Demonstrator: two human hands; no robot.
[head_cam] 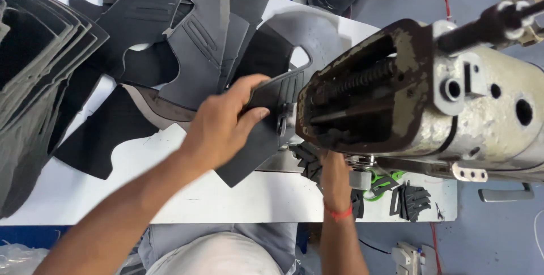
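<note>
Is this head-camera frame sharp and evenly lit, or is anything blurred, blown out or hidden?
Head view: light is even and soft, with the white table near blown out; the left hand and dark cut piece are slightly soft; the sewing machine head hides the right hand, leaving its wrist with a red band visible.

Stacked grey cut pieces [39, 65] at the white table's [226, 201] far-left end — green-handled scissors [385, 183] near its right edge.

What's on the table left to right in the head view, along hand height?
Stack of grey cut pieces → left hand gripping a dark grey piece → sewing machine head; the right hand reaches under it → small dark pieces.
</note>
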